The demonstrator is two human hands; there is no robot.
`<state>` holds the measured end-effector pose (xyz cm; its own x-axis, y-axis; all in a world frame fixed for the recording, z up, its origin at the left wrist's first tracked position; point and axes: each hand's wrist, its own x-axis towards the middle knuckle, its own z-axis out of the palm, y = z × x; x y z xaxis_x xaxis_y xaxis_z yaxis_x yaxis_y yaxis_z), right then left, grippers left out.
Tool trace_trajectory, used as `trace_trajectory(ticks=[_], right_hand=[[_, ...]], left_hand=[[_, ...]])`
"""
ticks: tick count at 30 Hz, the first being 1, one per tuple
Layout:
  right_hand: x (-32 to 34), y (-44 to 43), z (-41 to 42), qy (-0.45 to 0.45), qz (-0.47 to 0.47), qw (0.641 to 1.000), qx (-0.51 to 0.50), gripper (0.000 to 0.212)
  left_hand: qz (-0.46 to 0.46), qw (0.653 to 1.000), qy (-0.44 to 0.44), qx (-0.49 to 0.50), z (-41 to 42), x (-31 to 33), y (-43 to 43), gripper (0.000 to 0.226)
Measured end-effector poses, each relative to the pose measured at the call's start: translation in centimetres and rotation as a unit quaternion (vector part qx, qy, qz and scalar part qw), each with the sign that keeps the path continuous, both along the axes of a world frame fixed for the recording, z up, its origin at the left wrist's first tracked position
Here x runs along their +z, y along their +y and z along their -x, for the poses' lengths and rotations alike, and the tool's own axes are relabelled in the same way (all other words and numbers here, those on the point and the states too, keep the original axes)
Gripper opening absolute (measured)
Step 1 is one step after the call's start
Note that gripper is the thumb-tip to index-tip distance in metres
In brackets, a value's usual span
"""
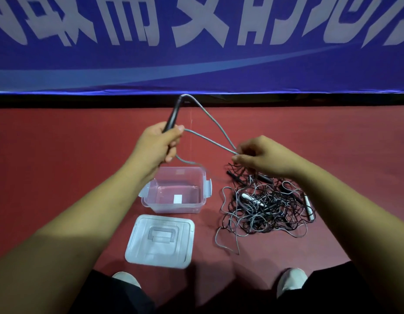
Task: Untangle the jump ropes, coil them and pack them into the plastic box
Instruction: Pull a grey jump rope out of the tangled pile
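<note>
Head view shows the left hand (pixel 156 145) gripping a black handle (pixel 172 117), while the right hand (pixel 256 156) pinches its grey cord (pixel 210 141) above the tangled ropes (pixel 263 208) on the red floor (pixel 60 155). The empty box (pixel 148 200) sits beside them, its lid (pixel 160 241) off. That cord looks light, limp and springy; the stiff handles are probably the surest places to hold.

blue fabric banner (pixel 196 64) along the far wall: large white Chinese characters (pixel 194 21), tops cut off by the frame, blurred, none readable for sure | clear plastic box (pixel 173 208): small white sticker (pixel 177 198), no print legible
</note>
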<state>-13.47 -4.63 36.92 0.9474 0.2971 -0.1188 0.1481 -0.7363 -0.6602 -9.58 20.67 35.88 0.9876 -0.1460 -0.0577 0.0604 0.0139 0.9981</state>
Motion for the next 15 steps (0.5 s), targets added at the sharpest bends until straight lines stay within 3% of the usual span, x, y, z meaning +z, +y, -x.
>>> trace_trajectory(ticks=[4, 8, 10, 12, 15], right_hand=[[0.0, -3.4, -0.4, 0.034, 0.063, 0.997, -0.025, 0.020], [-0.2, -3.9, -0.4, 0.028, 0.019, 0.998, -0.046, 0.021], [-0.3, -3.1, -0.3, 0.000, -0.010, 0.999, -0.051, 0.021], [-0.3, -1.7, -0.1, -0.019, -0.029, 0.999, -0.040, 0.022], [-0.1, 0.8, 0.6, -0.035, -0.043, 0.998, 0.009, 0.023]], left_hand=[[0.040, 0.992, 0.048, 0.109, -1.7, -0.1, 2.0, 0.023], [-0.022, 0.986, 0.080, 0.146, -2.3, -0.9, 2.5, 0.017], [-0.092, 0.985, 0.068, 0.128, -2.2, -1.2, 2.4, 0.007], [-0.170, 0.981, 0.018, 0.091, -1.7, -1.0, 1.8, 0.017], [-0.140, 0.989, -0.032, -0.030, 0.2, -0.4, 0.0, 0.019]])
